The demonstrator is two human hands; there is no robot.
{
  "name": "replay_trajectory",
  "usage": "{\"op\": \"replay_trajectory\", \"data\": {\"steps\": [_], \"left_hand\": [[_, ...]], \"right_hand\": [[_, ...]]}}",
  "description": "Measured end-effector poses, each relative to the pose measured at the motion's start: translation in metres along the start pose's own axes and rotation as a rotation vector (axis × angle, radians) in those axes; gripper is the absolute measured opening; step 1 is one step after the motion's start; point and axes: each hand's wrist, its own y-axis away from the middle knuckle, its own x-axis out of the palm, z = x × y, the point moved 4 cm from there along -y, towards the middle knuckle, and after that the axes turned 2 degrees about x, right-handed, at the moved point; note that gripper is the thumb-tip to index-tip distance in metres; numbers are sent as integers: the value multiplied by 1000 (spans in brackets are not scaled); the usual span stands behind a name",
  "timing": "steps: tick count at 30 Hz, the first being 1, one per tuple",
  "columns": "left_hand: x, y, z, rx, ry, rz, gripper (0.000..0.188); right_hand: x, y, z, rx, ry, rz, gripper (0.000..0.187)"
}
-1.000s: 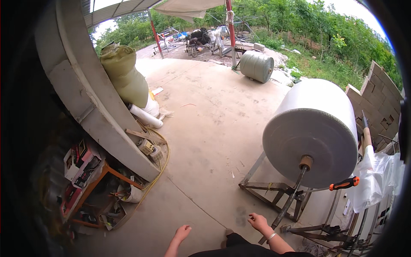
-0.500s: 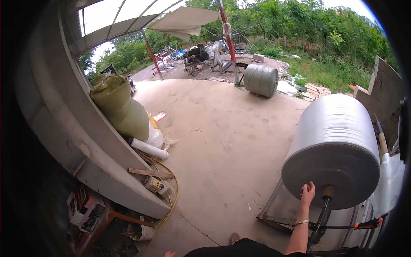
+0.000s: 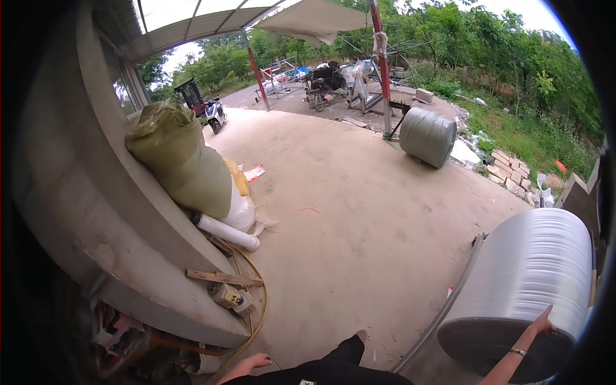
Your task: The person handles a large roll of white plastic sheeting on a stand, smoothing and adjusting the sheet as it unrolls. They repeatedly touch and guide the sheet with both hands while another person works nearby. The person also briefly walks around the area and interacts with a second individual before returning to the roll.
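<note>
Film roll [image 3: 529, 273] being touched by empty, uncurled right hand [image 3: 543, 323], left hand [image 3: 260, 360] being held low, closure unclear.

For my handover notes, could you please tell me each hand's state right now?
Left hand: nothing visible in it; open or closed cannot be told.
Right hand: looks open, apparently resting on the white roll.

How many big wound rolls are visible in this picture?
2: the white roll near the right hand, and the grey-green roll farther back, beside a red post. Others may be hidden.
</note>
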Motion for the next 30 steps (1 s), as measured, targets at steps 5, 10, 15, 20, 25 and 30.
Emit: {"op": "replay_trajectory", "data": {"steps": [5,10,15,20,25,30], "left_hand": [[-176,-157,-159,53,89,-362,49],[-249,-258,-320,242,-113,-231,48],[-276,-356,-515,440,-246,-50,51],[-290,-394,-715,576,-406,189,55],[-309,-418,-954,858,-701,144,52],[-221,-399,-1201,1187,-227,180,43]], "right_hand": [[-66,61,10,-184,142,-391,100],[-52,100,31,-279,-46,-412,87],[-56,86,14,-288,-119,-281,83],[-77,130,51,-260,-50,-325,73],[-72,155,62,-161,-108,-319,72],[-76,171,52,-88,-285,-360,68]]}}
